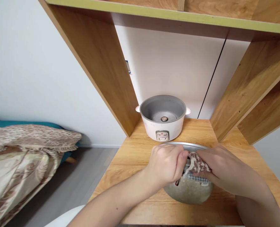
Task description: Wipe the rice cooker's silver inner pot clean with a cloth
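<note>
I see both of my hands meeting low in the frame, just right of centre, over a metal inner pot (189,189) tipped on its side on the wooden counter (135,154). Its rim (189,145) faces away from me toward the upper part of the frame and its rounded, stained bottom faces me. My left hand (165,164) is curled closed against the pot's near wall, steadying it; I think the fingers hook over something dark there, but the view is too crowded to be sure. My right hand (221,168) pinches a patterned cloth (198,164) against the pot, so the cloth lies between the two hands, nearer the right. Just beyond, at frame centre, the white rice cooker (163,118) stands upright and open, only its heating plate inside.
</note>
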Available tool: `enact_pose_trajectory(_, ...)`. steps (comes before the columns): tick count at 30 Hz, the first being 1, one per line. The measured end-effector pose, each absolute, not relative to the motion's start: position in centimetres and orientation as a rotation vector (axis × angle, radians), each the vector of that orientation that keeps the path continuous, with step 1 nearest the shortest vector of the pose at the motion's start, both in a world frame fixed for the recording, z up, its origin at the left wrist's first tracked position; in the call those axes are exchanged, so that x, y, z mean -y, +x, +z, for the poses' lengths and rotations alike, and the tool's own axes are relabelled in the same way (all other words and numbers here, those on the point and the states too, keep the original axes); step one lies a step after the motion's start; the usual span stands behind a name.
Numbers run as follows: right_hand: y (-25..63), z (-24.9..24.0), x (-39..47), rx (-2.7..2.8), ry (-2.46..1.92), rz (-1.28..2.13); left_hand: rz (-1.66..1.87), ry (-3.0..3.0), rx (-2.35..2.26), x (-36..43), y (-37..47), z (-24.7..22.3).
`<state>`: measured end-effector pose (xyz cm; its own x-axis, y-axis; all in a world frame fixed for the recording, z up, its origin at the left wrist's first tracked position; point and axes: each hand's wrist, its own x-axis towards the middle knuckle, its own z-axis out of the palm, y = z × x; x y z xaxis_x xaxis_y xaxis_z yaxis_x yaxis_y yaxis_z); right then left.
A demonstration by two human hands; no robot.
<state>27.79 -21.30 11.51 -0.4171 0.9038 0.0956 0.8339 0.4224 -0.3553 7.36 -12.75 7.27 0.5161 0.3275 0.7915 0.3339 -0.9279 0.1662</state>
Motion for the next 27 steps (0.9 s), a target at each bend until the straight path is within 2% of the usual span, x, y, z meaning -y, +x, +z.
enact_pose_trajectory(11, 25.5, 9.9, 21.6, 2.402, -1.453, -0.025, -1.433, -2.724, 0.598, 13.1, 7.6, 7.0)
enact_pose_trajectory(22, 27.6, 11.6, 21.1, 2.421, -1.484, 0.283, -1.416, -2.725, 0.601, 12.8, 7.5, 7.4)
enact_pose_trajectory(27, 27.3, 11.2, 20.9, 2.396, -1.463, 0.226, -1.393, -2.758, 0.643, 12.5, 7.4, 7.1)
